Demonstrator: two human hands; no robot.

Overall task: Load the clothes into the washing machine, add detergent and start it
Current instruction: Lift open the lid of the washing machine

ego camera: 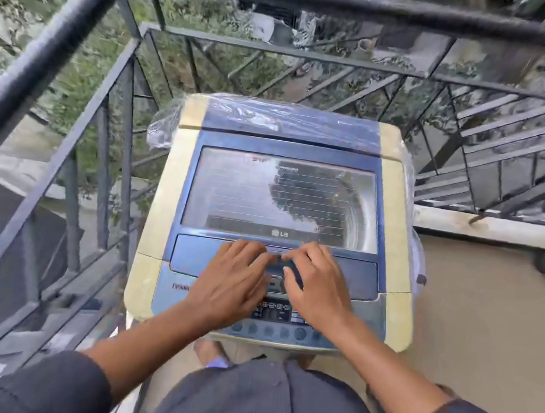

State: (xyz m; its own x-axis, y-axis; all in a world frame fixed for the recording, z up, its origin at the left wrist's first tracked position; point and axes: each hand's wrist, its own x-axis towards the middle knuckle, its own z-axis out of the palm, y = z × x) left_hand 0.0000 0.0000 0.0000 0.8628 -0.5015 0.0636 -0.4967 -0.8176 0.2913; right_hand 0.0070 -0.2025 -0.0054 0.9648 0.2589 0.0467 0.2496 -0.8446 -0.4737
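It was a home's outdoor balcony: a metal railing (80, 28) bounded it, trees (73, 85) beyond, a washing machine (163, 193) stood there.

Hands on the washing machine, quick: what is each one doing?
Left hand: open, fingers resting at the lid handle, holding nothing.
Right hand: open, fingers at the same handle, holding nothing.

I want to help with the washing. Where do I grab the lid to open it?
Grab the lid at its front edge, in the middle, where both hands, left hand and right hand, already rest. Come from the front, the button side. The lid lies flat and shut, and its hinge seems to run along the far side by the railing, so the near edge should lift.
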